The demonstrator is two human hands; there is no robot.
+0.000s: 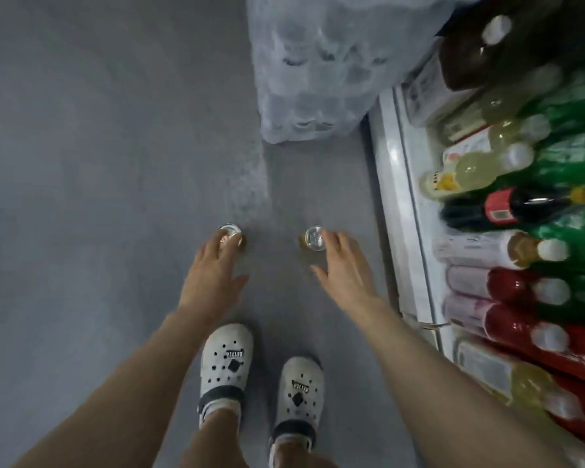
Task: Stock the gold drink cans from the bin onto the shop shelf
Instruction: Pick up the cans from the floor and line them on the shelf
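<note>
Standing below both hands, two white clogs (227,363) rest on the grey floor (81,163). Each hand grasps one upright gold can by its side, silver top showing: the left hand (213,265) holds the left gold can (232,235) and the right hand (343,265) holds the right gold can (314,238), the two cans well apart. Right of the right hand, the shop shelf (395,157) carries rows of bottles (480,167); beyond both hands sits a blurred shrink-wrapped pack (318,72).
</note>
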